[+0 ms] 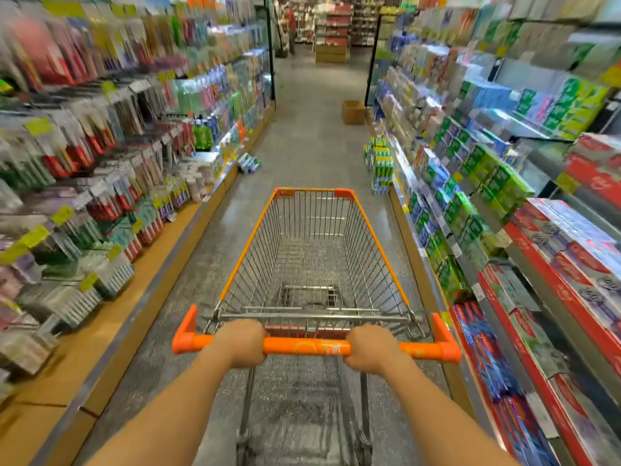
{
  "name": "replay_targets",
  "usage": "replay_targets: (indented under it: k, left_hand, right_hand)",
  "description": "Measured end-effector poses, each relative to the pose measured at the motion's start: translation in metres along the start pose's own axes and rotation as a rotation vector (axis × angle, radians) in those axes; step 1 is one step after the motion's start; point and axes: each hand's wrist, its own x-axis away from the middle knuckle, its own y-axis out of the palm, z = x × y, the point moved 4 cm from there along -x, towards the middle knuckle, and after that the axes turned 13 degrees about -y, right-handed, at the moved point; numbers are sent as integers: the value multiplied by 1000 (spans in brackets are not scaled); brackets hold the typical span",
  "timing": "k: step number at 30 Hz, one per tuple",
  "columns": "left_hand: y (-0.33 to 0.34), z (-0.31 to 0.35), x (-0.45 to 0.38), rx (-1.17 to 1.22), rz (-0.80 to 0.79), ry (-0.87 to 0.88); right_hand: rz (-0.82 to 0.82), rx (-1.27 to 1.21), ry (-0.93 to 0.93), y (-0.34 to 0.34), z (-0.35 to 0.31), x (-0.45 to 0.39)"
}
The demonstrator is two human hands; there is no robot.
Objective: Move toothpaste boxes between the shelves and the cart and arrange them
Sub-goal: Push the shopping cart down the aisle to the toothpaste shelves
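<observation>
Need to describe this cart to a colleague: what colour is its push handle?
Orange; the handle shows clearly in the head view.

We have a single view, from a wide-angle camera worn on the head, looking forward and down over the cart (312, 250). The cart is close below us: its orange handle (309, 346) crosses the lower middle, and both forearms reach up to it from the bottom edge. Beyond the cart the aisle floor (312, 129) runs straight away to the top of the frame. Shelves (504, 183) flank the cart left and right, bent and blurred toward the edges by the lens.
</observation>
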Motion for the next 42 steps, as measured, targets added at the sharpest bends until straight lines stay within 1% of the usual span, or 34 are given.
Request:
replay_targets:
  k: [7, 16, 21, 23, 33, 37, 42]
  left_hand:
    - [-59, -14, -124, -18, -3, 15]
    - [-154, -39, -312, 1, 18, 3]
    - [-207, -52, -415, -7, 15, 36]
    - [-221, -55, -444, -19, 12, 49]
    - [-323, -81, -687, -2, 64, 50]
    - [-366, -90, -782, 13, 56, 33]
    - [-417, -105, -886, 31, 31, 10]
  right_hand:
    - [-14, 5, 6, -49, 68, -108]
    - [22, 1, 79, -132, 169, -273]
    - [28, 5, 75, -176, 224, -360]
    - [14, 21, 66, -190, 240, -384]
    - [73, 56, 59, -288, 374, -584]
    - [60, 22, 45, -325, 431, -669]
    - [26, 38, 6, -372, 489, -761]
